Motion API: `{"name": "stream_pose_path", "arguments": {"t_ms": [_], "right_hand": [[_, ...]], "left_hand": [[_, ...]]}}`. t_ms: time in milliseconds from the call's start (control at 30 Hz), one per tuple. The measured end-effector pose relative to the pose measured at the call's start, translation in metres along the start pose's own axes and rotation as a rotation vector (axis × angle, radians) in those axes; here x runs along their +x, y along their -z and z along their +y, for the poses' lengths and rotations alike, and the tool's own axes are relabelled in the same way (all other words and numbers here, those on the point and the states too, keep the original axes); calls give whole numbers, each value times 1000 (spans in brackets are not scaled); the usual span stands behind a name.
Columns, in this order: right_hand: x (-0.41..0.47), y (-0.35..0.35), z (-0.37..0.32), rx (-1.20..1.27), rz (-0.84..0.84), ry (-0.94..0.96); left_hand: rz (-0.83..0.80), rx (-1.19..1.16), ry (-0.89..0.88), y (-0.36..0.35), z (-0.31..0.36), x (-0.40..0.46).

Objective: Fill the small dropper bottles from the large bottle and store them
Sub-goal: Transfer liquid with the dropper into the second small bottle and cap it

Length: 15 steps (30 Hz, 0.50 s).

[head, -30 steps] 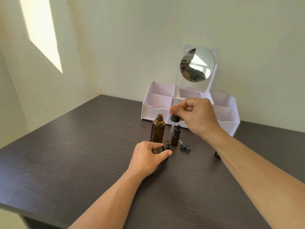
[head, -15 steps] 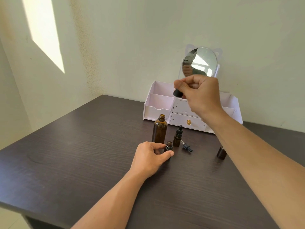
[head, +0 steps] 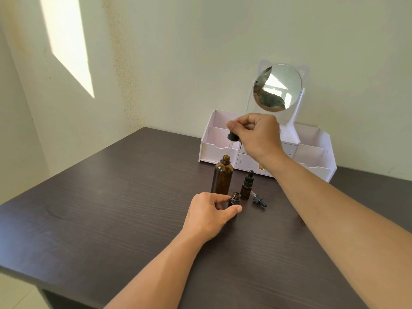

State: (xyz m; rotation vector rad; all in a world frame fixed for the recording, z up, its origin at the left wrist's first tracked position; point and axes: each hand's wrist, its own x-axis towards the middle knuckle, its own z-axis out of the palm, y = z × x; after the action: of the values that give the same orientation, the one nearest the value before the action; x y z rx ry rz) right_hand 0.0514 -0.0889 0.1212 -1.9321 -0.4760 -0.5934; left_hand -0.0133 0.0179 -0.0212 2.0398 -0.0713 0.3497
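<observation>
- The right hand (head: 256, 134) is raised above the large bottle (head: 222, 175); its grip is pinched on the black top of a dropper (head: 231, 141), whose clear glass tube hangs down with its tip just above the bottle's open mouth.
- The large bottle is brown glass, upright and uncapped, standing on the dark wooden bench (head: 111, 208) in front of the organizer.
- The left hand (head: 209, 215) rests on the bench, its grip closed by thumb and fingers around a small open bottle (head: 235, 198), which stands upright just in front of the large bottle.
- A second small bottle (head: 247, 186), capped with its dropper top, stands upright just to the right of the large bottle.
- A loose dropper (head: 258, 199) lies flat on the bench just beside the capped small bottle, on its right.
- A white organizer (head: 316, 152) with open compartments and small front drawers sits against the wall behind the bottles.
- A round mirror (head: 277, 87) in a frame with cat ears stands at the back of the organizer, tilted.
- A bright patch of sunlight falls on the wall at the upper left.
</observation>
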Motion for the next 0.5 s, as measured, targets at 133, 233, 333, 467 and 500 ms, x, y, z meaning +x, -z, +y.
{"name": "stream_pose_path", "arguments": {"t_ms": [133,233,333,467,500], "right_hand": [[-6,-8,11,-23,-32,-35],[-9,-12,18,-38,-24,-44],[-11,-14,22,-59,-23,-39],[-12,-16,25,-74,-13,-32],[-13,-16,25,-79,-7,-28]], "left_hand": [[-4,3,1,0,0,0],[-7,11,-3,0,0,0],[-9,14,-3,0,0,0],[-11,12,-5,0,1,0],[-11,13,-6,0,1,0]]}}
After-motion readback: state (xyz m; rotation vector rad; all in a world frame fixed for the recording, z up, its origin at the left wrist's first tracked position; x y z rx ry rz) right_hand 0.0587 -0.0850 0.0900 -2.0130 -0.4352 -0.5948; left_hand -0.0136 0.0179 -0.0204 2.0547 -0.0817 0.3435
